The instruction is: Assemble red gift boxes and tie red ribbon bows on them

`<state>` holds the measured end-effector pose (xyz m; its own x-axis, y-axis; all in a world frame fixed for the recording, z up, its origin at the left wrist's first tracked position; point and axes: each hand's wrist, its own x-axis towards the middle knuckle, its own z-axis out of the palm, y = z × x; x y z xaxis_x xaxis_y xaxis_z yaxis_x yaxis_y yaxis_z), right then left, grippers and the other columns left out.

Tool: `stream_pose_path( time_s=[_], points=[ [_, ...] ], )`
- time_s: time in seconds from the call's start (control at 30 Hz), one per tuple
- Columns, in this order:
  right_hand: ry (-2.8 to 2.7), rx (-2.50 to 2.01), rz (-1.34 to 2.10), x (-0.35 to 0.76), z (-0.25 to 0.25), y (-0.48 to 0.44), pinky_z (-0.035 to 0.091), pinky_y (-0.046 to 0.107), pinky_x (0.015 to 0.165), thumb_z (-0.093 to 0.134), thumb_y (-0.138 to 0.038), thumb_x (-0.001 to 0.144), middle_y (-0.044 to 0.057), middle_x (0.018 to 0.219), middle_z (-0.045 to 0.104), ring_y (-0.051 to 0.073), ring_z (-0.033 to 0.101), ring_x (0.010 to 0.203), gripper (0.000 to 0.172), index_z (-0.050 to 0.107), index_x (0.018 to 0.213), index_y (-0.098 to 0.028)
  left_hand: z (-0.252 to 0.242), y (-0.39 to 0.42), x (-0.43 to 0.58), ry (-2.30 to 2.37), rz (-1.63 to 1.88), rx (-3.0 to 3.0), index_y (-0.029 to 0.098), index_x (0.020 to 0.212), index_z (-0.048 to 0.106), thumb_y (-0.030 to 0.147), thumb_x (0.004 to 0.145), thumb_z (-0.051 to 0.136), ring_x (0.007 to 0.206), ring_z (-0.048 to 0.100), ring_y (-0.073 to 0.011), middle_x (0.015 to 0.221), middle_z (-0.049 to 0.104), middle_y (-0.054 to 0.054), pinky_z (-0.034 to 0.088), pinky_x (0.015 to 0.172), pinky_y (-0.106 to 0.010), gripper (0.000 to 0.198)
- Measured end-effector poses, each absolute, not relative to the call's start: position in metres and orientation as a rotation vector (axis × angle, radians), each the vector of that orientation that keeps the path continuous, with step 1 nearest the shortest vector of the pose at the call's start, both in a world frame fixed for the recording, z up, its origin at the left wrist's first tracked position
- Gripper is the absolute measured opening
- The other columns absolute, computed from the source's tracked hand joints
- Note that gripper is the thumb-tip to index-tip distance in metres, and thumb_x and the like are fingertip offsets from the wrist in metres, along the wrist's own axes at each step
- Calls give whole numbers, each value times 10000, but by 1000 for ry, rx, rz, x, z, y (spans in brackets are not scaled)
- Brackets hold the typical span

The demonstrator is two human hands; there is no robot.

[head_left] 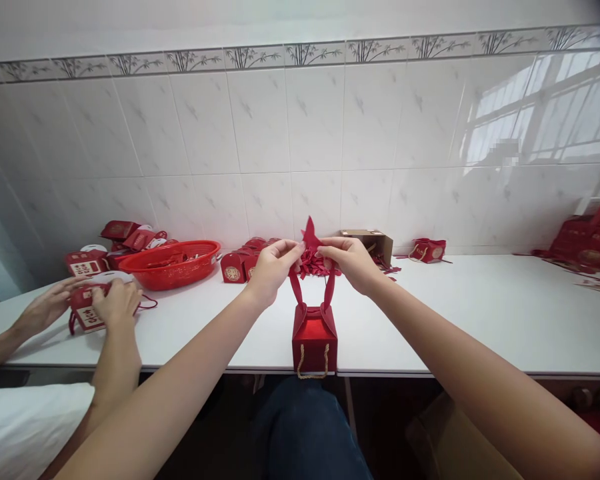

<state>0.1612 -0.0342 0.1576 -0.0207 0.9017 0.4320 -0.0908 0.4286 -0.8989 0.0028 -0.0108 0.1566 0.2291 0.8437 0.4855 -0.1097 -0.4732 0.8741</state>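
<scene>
A small red gift box (314, 345) with a gold rope handle stands at the near edge of the white table (480, 313), right in front of me. Two red ribbon ends (294, 283) rise from its top. My left hand (273, 267) pinches the left ribbon end and my right hand (347, 263) pinches the right one, both raised above the box. A pointed red ribbon tip (310, 233) sticks up between my fingers.
At the left, another person's hands (113, 303) work on a red box (87, 313). A red plastic basket (173, 263), finished red boxes (235, 267), a heap of red ribbon pieces (313, 265), a brown carton (373, 241) and more red boxes (590, 243) line the tiled wall.
</scene>
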Motion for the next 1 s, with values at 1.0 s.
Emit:
stream_pose_path(
  time_s=[1.0],
  points=[
    [-2168,-807,-1071,200,121,-26,356,334,769,432,-132,932,26,1028,687,182,539,900,307,644,1109,-268,141,-5,-19,714,878,1659,160,788,699,279,678,746,851,660,-217,854,705,-74,427,873,-386,169]
  ],
)
